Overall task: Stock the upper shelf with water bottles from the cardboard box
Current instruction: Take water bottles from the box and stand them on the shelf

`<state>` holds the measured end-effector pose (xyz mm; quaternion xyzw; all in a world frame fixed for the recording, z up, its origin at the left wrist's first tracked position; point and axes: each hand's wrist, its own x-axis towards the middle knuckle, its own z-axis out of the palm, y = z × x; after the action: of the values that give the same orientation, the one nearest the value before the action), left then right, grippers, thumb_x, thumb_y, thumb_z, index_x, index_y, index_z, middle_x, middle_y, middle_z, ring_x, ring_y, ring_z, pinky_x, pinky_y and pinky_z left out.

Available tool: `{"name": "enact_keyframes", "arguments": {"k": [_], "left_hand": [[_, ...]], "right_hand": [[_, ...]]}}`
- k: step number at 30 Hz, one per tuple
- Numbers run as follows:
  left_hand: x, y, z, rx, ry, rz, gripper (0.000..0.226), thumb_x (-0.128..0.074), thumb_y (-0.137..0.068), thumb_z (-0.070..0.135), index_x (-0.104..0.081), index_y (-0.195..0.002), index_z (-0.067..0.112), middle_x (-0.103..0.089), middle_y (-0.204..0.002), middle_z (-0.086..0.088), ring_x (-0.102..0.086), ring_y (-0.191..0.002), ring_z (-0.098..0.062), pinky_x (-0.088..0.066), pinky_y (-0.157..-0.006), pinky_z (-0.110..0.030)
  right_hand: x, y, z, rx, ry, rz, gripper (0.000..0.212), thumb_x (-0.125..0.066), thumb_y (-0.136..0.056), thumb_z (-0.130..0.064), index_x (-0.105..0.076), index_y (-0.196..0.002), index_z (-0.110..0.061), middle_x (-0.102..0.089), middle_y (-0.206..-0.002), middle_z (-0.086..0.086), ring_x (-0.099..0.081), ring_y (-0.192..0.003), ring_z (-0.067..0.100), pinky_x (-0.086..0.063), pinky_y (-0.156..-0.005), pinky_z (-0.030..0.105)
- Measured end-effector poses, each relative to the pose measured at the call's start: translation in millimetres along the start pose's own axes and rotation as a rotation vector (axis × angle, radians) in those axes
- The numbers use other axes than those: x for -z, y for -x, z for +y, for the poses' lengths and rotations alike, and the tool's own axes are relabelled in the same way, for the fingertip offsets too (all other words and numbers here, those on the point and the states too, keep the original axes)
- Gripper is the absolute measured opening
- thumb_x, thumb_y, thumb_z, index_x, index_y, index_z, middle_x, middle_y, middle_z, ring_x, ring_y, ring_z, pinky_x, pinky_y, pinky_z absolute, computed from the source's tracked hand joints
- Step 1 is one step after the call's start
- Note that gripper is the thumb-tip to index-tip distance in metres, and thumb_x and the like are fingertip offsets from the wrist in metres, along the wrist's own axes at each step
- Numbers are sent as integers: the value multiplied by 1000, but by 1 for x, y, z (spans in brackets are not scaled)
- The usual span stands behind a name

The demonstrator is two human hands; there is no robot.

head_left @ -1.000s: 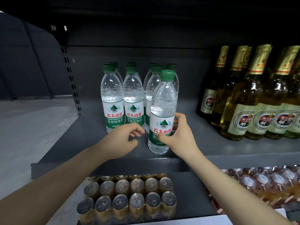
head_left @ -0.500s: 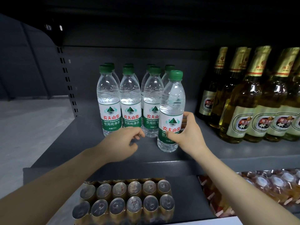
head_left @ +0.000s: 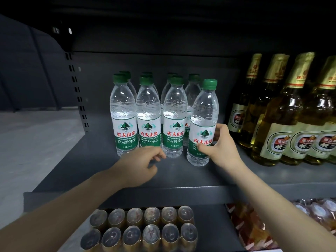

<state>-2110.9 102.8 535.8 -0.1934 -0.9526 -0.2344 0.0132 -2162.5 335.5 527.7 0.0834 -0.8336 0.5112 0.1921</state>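
Nearest the camera, at six o'clock on the lower shelf, a tray of gold cans is sitting, with a wrapped pack of orange-tinted goods lying at four o'clock; neither is belonging to the job. No cardboard box is showing anywhere in view, so how many bottles are waiting is impossible to tell.

Further in, the left hand is hovering over the upper shelf at about seven o'clock from the bottle row, its fingers loosely curled and gripping nothing. The right hand is clamping around the label of the newest water bottle, which is standing upright on the shelf at the right end of the front row, slightly forward of its neighbours.

Behind it, the stocked water bottles are standing in two rows, seven apart from the held one. At three o'clock, beer bottles are filling the right side. Judging by the bare shelf at nine o'clock, stocking is looking partly done, with room remaining
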Motion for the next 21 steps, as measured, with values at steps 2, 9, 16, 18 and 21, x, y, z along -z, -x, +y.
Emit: {"name": "enact_keyframes", "arguments": {"k": [2,9,16,18,21], "left_hand": [[-1,-1,-1,-6,4,1,41,-43,-76,22,-56,-115,24,-56,-106,12,-52,-102,-2,-45,-95,-31],[-6,-1,-8,-36,-11,38,36,-49,-84,4,-58,-114,22,-57,-106,10,-52,-101,-1,-45,-94,-32],[-6,-1,-8,-33,-16,37,36,-49,-85,5,-57,-116,22,-56,-106,11,-52,-102,-2,-45,-94,-30],[-6,0,-9,-34,-16,42,36,-49,-84,7,-57,-115,23,-57,-106,11,-52,-101,-2,-45,-94,-30],[-7,0,-9,-37,-5,47,35,-49,-83,9,-58,-114,22,-59,-107,9,-53,-101,-2,-45,-93,-29]], "right_hand": [[-1,-5,4,14,9,15,55,-78,-67,-9,-41,-107,-17,-57,-99,-7,-52,-82,-6,-41,-67,9],[-6,-16,10,44,18,23,53,-78,-68,-9,-42,-105,-17,-56,-99,-5,-51,-79,-6,-41,-63,3],[-12,-24,13,38,4,31,52,-79,-67,-11,-42,-103,-18,-58,-97,-4,-52,-78,-2,-43,-63,9],[-12,-25,14,30,-1,36,52,-80,-67,-11,-41,-101,-17,-57,-94,-5,-52,-76,-2,-43,-64,12],[-11,-27,15,20,10,29,51,-80,-66,-12,-40,-98,-15,-55,-88,-5,-51,-74,0,-43,-66,19]]}}
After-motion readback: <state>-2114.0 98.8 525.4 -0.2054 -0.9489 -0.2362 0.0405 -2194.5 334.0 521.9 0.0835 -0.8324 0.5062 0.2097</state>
